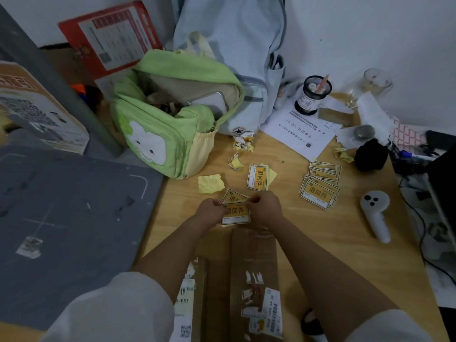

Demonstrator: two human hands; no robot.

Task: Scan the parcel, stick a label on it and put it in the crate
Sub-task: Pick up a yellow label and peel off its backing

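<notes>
A yellow label with black characters is held between both hands just above the wooden table. My left hand pinches its left edge and my right hand pinches its upper right corner. Another yellow label lies just behind it. A long brown cardboard parcel with torn white barcode stickers lies below my hands. A second parcel lies beside it on the left. A white handheld scanner rests on the table to the right. No crate can be made out.
A stack of yellow labels lies right of centre, one loose label and crumpled backing papers lie behind my hands. A green bag, a blue backpack, a pen cup and cables crowd the back and right. A grey board is at left.
</notes>
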